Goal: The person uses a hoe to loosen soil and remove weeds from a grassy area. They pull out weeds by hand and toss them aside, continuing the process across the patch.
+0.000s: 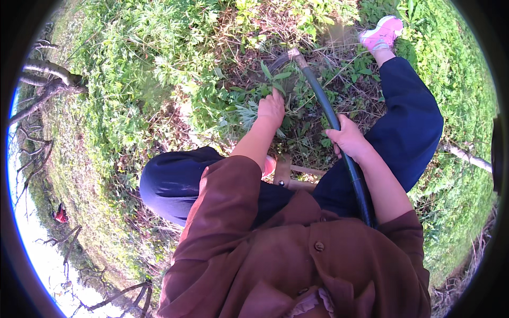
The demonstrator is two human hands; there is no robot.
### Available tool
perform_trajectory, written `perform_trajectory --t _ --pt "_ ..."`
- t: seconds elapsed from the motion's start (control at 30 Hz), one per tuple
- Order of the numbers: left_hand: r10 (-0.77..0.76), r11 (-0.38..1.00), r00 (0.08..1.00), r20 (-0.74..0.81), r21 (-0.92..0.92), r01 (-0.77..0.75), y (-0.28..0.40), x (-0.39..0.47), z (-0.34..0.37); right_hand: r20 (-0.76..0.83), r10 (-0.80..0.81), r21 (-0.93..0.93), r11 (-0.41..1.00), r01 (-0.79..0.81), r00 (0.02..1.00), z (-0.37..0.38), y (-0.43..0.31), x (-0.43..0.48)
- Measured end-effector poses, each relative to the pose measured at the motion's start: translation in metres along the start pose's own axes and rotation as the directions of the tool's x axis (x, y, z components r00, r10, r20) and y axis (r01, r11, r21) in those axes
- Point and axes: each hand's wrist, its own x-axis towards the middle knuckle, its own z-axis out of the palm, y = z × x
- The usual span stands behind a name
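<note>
My right hand (pixel 348 137) is closed around the long, curved, dark handle (pixel 324 97) of a sickle. Its rear end runs back past my right forearm. At the far end, the curved metal blade (pixel 278 63) lies low among the weeds, partly covered by leaves. My left hand (pixel 272 106) reaches down into the leafy weeds (pixel 251 113), just short of the blade. Its index finger points toward a broad-leaved sprig (pixel 274 77), the other fingers are curled, and foliage hides whether they grip any stems.
Beneath me is part of a wooden stool (pixel 282 169) with a metal bolt. My pink shoe (pixel 382 33) rests on the ground at upper right. Bare tree branches (pixel 55 75) stand at the left, and another branch (pixel 467 155) lies at the right. Far left is a small red shape (pixel 61 215).
</note>
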Motion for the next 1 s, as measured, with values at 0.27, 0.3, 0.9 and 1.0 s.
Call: perform_trajectory --t 0.27,0.3,0.9,1.0 --pt "-0.032 0.997 0.999 0.013 0.067 0.031 -0.025 0.029 -0.002 -0.004 0.029 -0.144 0.989 -0.029 1.0 -0.008 -0.002 -0.003" --pt "-0.099 0.994 0.994 0.049 0.047 0.097 -0.027 0.032 -0.002 -0.006 0.036 -0.153 0.988 -0.036 0.999 -0.009 -0.002 -0.006" --pt "-0.22 0.928 0.963 0.159 -0.271 0.257 -0.043 0.01 0.001 0.063 0.143 -0.347 0.931 -0.113 0.988 -0.007 0.0 -0.07" --pt "-0.265 0.893 0.95 0.167 -0.328 0.307 -0.045 0.005 0.002 0.036 0.074 -0.24 0.969 -0.063 0.997 -0.012 -0.003 -0.074"
